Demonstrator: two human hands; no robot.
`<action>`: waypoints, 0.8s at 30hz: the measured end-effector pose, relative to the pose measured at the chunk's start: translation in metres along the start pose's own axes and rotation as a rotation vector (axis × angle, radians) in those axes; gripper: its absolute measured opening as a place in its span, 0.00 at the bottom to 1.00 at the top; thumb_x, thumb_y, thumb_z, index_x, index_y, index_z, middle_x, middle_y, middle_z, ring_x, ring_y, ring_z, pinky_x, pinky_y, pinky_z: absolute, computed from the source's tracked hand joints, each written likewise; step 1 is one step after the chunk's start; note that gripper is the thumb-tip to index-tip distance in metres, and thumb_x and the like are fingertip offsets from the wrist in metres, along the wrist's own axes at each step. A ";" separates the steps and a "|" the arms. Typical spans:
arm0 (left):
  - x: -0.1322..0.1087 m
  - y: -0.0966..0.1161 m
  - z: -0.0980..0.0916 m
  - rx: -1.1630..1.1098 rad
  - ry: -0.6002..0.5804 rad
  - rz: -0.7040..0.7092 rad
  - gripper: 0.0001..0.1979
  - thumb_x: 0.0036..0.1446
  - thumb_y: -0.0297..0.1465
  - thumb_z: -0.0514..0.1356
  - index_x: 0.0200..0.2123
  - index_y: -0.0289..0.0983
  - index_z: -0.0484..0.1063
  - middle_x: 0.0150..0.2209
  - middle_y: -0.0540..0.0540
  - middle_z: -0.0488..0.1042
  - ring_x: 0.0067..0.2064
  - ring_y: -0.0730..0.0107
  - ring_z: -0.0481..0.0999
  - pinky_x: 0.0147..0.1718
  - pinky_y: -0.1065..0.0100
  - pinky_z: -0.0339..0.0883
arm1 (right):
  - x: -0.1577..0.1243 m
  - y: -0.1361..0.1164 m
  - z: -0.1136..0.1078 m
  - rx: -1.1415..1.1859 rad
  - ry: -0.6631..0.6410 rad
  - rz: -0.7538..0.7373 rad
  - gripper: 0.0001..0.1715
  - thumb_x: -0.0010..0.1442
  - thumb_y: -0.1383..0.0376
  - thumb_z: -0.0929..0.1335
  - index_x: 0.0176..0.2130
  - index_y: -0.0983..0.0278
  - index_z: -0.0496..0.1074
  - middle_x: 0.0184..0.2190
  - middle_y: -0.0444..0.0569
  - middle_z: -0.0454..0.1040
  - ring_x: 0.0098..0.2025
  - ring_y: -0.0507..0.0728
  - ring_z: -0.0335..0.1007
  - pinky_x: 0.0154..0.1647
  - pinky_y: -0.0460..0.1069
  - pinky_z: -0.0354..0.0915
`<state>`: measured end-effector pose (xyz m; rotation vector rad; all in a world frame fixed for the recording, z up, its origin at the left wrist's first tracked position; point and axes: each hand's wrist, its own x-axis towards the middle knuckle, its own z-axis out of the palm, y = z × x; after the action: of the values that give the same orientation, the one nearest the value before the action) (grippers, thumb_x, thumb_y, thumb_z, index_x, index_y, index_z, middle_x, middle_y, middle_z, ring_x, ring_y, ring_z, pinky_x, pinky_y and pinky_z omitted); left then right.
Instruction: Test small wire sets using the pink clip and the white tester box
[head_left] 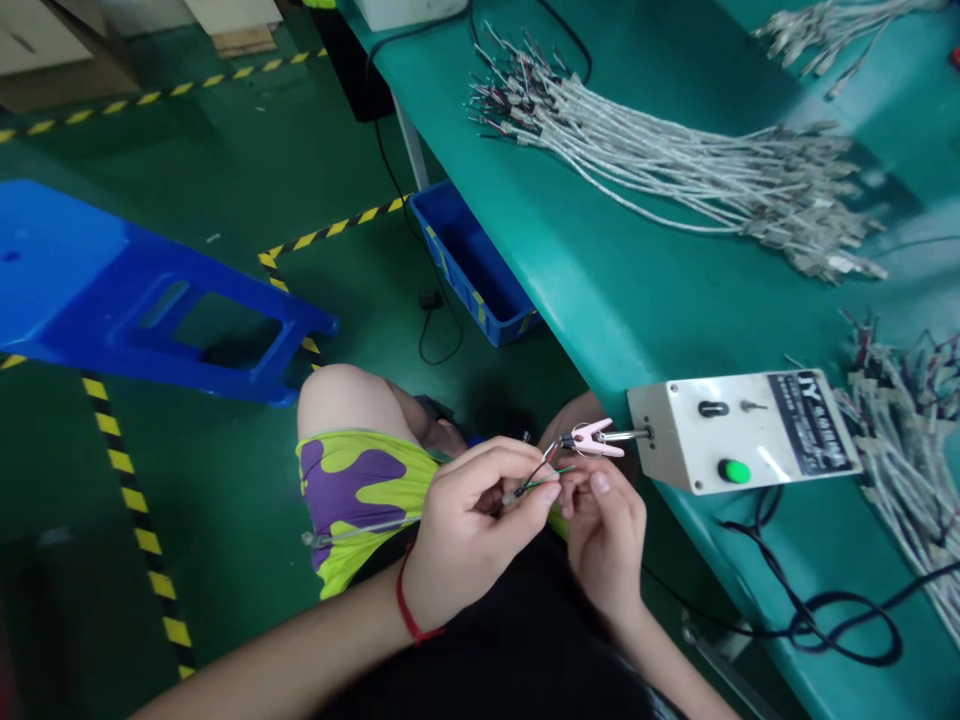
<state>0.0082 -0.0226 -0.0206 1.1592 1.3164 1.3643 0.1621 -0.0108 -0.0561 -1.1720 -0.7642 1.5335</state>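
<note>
Green workbench (570,200) above a taped green floor; bundles of braided grey cables (675,170) lie on the bench. Left hand (480,530) clamps a thin cable (360,532) between thumb and fingers, its black and green leads (540,480) just beside a pink alligator clip (592,438) on a white test box (739,432). Right hand (604,530) curled at the leads; grip on them cannot be told.

The left hand (476,530) hides the wires' ends (537,483); the box label (810,422) is too small to read.
</note>
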 end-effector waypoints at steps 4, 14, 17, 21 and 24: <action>0.001 -0.004 0.000 -0.013 0.032 -0.038 0.02 0.66 0.26 0.69 0.39 0.38 0.81 0.41 0.43 0.82 0.43 0.63 0.82 0.39 0.66 0.76 | 0.014 0.007 -0.001 0.120 0.032 0.048 0.17 0.69 0.50 0.71 0.48 0.58 0.81 0.35 0.47 0.74 0.31 0.53 0.63 0.27 0.47 0.59; 0.012 -0.014 0.001 -0.083 0.049 -0.098 0.03 0.65 0.25 0.70 0.40 0.39 0.83 0.44 0.43 0.86 0.46 0.62 0.85 0.42 0.67 0.79 | 0.027 0.008 -0.005 0.275 0.062 0.105 0.27 0.62 0.46 0.78 0.57 0.50 0.80 0.27 0.39 0.67 0.29 0.53 0.60 0.38 0.48 0.67; 0.015 -0.017 0.002 -0.097 0.054 -0.108 0.04 0.64 0.23 0.70 0.39 0.38 0.83 0.45 0.42 0.86 0.47 0.61 0.86 0.42 0.67 0.79 | 0.028 0.007 -0.006 0.256 0.066 0.106 0.26 0.62 0.46 0.78 0.56 0.51 0.81 0.22 0.37 0.63 0.28 0.54 0.59 0.45 0.52 0.70; 0.019 -0.021 0.004 -0.135 0.073 -0.138 0.04 0.63 0.23 0.70 0.39 0.38 0.82 0.46 0.42 0.86 0.46 0.62 0.87 0.39 0.69 0.79 | 0.029 0.004 -0.006 0.251 0.072 0.118 0.22 0.64 0.48 0.77 0.54 0.52 0.82 0.18 0.36 0.59 0.28 0.55 0.63 0.52 0.54 0.70; 0.020 -0.024 0.005 -0.161 0.068 -0.168 0.06 0.64 0.22 0.70 0.39 0.39 0.82 0.48 0.43 0.87 0.45 0.65 0.87 0.39 0.71 0.79 | 0.030 0.003 -0.006 0.253 0.083 0.133 0.18 0.65 0.50 0.77 0.52 0.50 0.83 0.16 0.36 0.58 0.33 0.56 0.69 0.54 0.55 0.69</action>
<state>0.0098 -0.0014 -0.0435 0.8812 1.2959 1.3686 0.1665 0.0167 -0.0700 -1.1062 -0.4297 1.6272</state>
